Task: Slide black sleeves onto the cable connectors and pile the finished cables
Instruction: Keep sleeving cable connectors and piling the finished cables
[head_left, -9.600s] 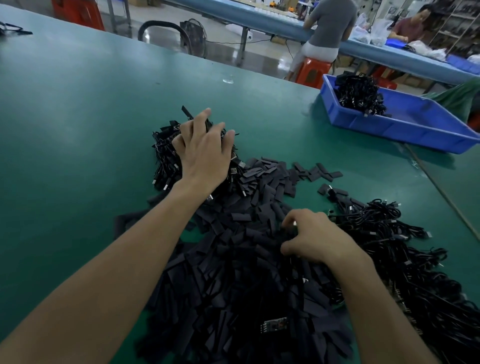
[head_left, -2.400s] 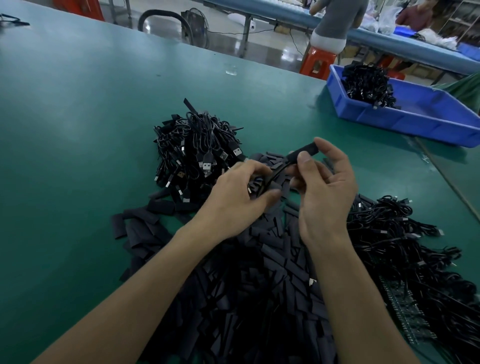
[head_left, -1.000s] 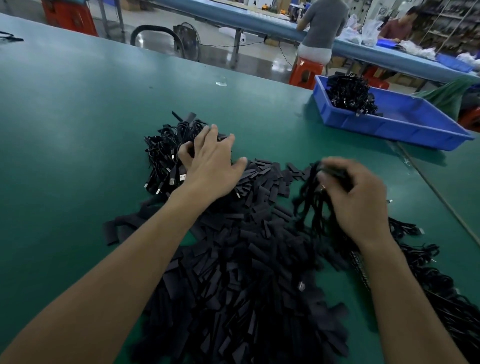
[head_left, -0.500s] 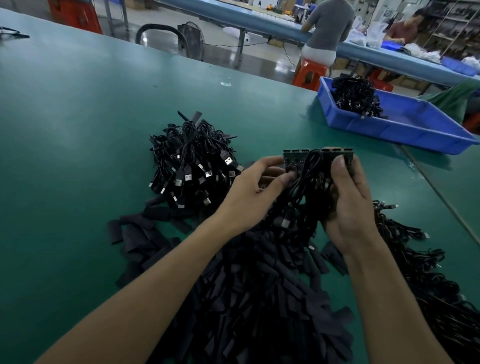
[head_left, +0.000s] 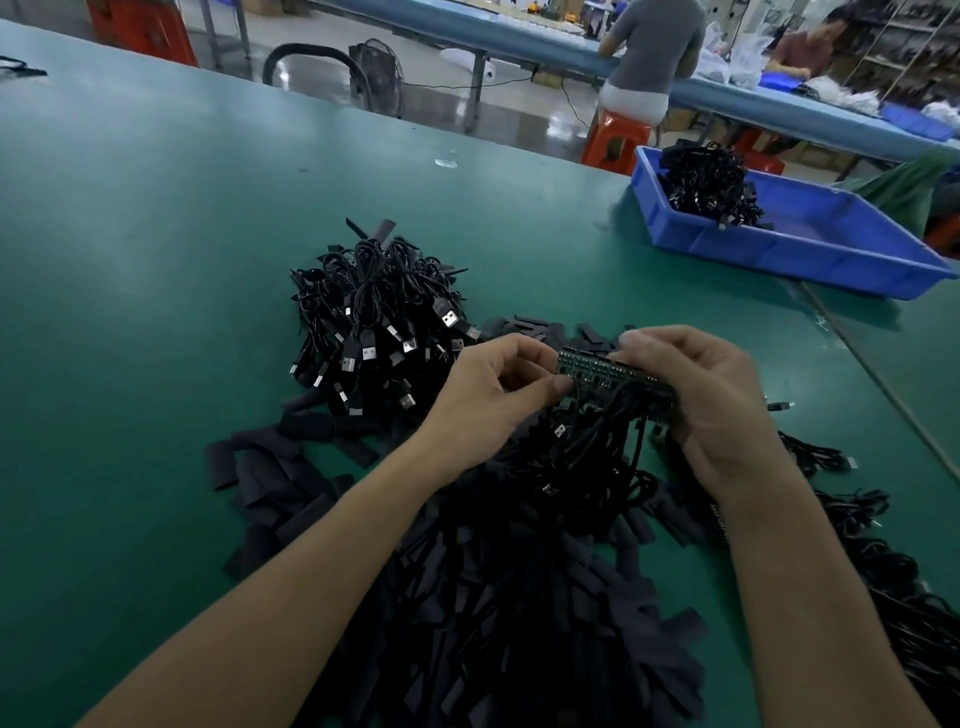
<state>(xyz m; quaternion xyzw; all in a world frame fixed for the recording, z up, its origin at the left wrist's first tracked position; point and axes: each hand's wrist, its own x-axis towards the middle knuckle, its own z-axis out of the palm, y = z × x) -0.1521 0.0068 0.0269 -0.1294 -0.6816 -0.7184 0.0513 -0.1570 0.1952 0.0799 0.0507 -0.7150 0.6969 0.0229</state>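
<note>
Your fingers (head_left: 563, 384) close on a green strip of connectors (head_left: 608, 370). Your left hand (head_left: 488, 400) pinches one end between thumb and forefinger, and your right hand (head_left: 711, 400) curls round the other. Black cables (head_left: 587, 457) hang from the strip onto the heap of black sleeves (head_left: 493, 597) spread across the green table (head_left: 156, 260) toward you. Just left of your hands sits a pile of cables (head_left: 374, 322), USB plugs showing. Loose cables (head_left: 883, 551) trail beside your right forearm. Far right, a blue tray (head_left: 810, 254) holds another bundle (head_left: 706, 182).
</note>
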